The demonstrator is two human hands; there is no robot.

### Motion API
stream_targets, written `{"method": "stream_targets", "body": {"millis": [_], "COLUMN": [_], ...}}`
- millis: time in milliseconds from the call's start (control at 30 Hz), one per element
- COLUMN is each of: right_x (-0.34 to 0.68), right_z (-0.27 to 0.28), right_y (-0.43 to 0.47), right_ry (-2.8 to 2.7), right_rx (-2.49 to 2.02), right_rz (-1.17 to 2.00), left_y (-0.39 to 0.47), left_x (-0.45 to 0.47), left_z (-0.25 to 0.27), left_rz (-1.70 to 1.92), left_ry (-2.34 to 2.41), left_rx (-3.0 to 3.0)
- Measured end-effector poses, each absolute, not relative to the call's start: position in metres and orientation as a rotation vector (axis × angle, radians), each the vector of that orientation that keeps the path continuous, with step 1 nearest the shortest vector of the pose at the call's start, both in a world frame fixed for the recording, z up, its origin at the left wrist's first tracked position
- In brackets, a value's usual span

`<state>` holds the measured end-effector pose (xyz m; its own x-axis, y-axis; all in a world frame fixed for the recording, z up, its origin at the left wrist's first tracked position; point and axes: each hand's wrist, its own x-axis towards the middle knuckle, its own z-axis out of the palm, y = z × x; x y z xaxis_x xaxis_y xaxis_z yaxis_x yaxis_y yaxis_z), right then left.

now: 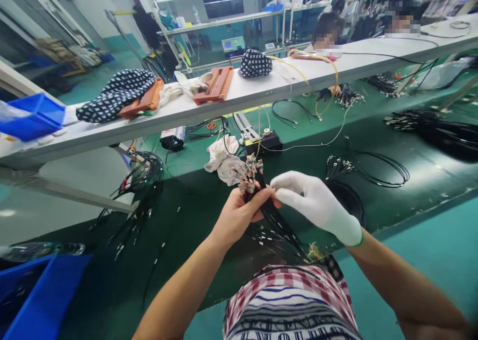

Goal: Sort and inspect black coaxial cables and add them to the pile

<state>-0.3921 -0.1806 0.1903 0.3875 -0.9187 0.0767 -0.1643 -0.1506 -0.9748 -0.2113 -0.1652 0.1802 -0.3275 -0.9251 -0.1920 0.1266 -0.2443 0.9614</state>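
Observation:
My bare left hand [235, 218] is wrapped around a bundle of black cables [282, 225]. Their metal connector ends [251, 173] fan out above its thumb, and the cables trail down toward the table's near edge. My right hand [317, 205], in a white glove, has thumb and forefinger brought together beside the left fingertips. Whatever lies in that pinch is too small to make out. Just behind the connectors are a crumpled white cloth [224, 158] and a black box [271, 142] with a metal bracket.
Cable coils [384, 168] and a thick cable bundle [440, 131] lie to the right on the green table [201, 230]. A white shelf [179, 112] crosses behind, carrying orange racks [214, 85] and checked cloths. A blue bin [56, 290] stands at lower left. Other people sit beyond.

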Motion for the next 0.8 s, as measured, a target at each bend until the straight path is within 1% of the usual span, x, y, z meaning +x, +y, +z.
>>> {"method": "stream_targets", "body": {"millis": [100, 233, 367, 467, 600, 667, 800], "right_x": [-0.399, -0.398, -0.394, -0.392, -0.391, -0.390, -0.389], "right_z": [0.173, 0.156, 0.154, 0.154, 0.147, 0.144, 0.141], "right_y": [-0.170, -0.158, -0.152, -0.150, -0.150, -0.150, -0.150], "right_ry": [0.959, 0.980, 1.018, 1.075, 1.106, 1.105, 1.042], "right_rx": [-1.554, -1.502, -1.579, -1.809, -2.141, -2.122, -1.916], "right_rz": [-0.737, -0.634, -0.605, -0.627, -0.732, -0.785, -0.840], "left_y": [-0.168, -0.166, -0.157, -0.150, -0.142, -0.139, -0.136], "left_x": [-0.205, -0.203, -0.204, -0.205, -0.205, -0.205, -0.203], "left_z": [0.182, 0.187, 0.190, 0.189, 0.186, 0.186, 0.191], "left_rz": [-1.652, -1.551, -1.284, -1.014, -0.882, -0.860, -0.822], "left_ry": [-1.165, -1.201, -1.463, -1.714, -1.869, -1.887, -1.922], "left_rx": [1.017, 1.036, 1.204, 1.244, 1.265, 1.275, 1.246]}}
